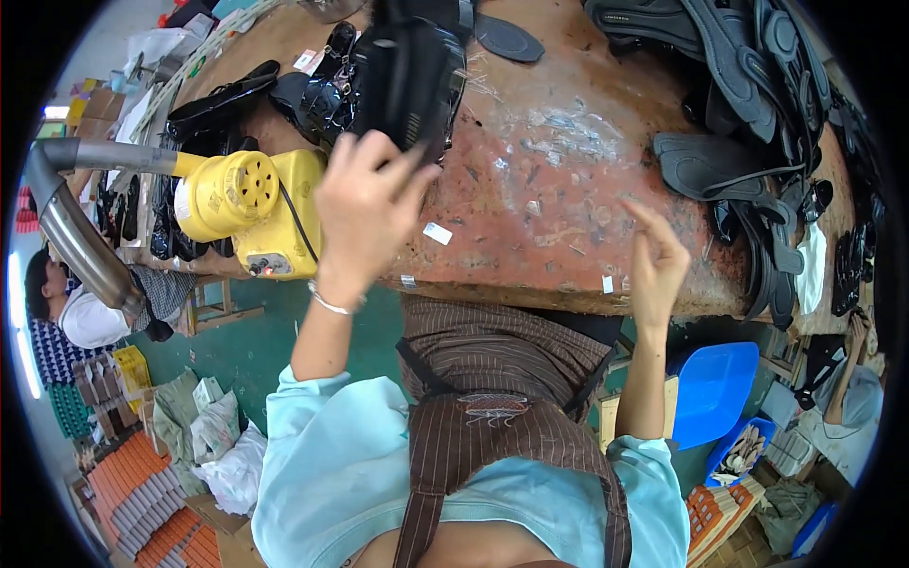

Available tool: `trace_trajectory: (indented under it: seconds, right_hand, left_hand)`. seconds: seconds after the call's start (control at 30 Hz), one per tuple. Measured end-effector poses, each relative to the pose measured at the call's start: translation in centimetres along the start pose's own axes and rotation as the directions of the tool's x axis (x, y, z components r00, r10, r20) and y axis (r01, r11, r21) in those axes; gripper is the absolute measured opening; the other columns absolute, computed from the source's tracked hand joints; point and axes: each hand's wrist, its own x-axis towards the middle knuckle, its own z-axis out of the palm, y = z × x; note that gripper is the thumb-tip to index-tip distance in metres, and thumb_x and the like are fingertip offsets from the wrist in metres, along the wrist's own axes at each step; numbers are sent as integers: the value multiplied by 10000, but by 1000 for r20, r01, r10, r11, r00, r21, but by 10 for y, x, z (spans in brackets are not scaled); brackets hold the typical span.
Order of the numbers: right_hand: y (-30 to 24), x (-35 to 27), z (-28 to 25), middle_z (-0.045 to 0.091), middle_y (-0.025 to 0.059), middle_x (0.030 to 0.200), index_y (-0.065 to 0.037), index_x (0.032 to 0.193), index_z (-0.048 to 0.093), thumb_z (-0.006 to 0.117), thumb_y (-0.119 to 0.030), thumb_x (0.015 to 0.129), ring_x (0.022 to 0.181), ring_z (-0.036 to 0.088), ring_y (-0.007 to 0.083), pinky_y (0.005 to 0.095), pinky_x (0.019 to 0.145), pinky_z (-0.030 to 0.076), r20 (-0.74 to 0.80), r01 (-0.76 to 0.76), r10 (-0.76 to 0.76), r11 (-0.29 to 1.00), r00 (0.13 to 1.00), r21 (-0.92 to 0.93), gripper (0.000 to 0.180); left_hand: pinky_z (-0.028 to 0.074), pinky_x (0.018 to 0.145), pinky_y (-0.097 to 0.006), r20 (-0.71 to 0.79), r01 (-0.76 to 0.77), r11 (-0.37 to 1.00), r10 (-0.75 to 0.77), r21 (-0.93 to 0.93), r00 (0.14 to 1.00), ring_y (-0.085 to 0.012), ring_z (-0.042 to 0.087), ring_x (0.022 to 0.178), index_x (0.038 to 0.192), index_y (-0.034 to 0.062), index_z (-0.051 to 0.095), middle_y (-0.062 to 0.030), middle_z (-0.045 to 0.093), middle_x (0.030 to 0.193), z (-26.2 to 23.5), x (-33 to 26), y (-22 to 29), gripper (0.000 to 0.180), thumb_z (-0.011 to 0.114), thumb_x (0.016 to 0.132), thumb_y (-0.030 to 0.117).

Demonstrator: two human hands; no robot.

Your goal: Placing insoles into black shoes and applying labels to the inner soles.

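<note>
Over the far left part of the worktable, the near end of a black shoe (pixel 407 90) meets the bent fingers of my left hand (pixel 367 213). The shoe is smeared by motion, and its far part runs out at the top of the picture. Shiny black shoes with straps (pixel 322 95) lie just left of it. My right hand (pixel 658 260) hovers above the near right part of the table, its index finger stretched out and the other fingers loosely bent. Nothing shows in its grasp.
The reddish, worn tabletop (pixel 568 218) carries a dark insole (pixel 509 38) and small white labels (pixel 436 233). A yellow machine (pixel 275 208) with a metal duct (pixel 76 218) stands left. Black insoles (pixel 729 161) pile up right. A blue bin (pixel 715 393) stands below.
</note>
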Motion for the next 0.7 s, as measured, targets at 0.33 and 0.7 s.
trace_trajectory:
  seconds: [0.33, 0.7]
  right_hand:
    - [26, 26, 28, 717, 193, 1027, -1, 1032, 730, 538, 70, 826, 979, 699, 319, 348, 849, 533, 138, 6, 15, 989, 990, -149, 291]
    - [73, 212, 195, 565, 233, 1290, 1, 1212, 620, 506, -65, 906, 1128, 587, 410, 469, 949, 495, 210, 294, -223, 858, 952, -421, 333]
  left_hand:
    - [413, 929, -488, 164, 136, 984, -153, 111, 974, -326, 533, 967, 979, 66, 718, -80, 618, 925, 30, -43, -41, 323, 771, 797, 327]
    - [146, 1173, -578, -265, 368, 908, -412, -201, 872, -473, 189, 1448, 1531, 27, 127, -298, 166, 1567, 88, -83, -16, 1110, 869, 720, 178]
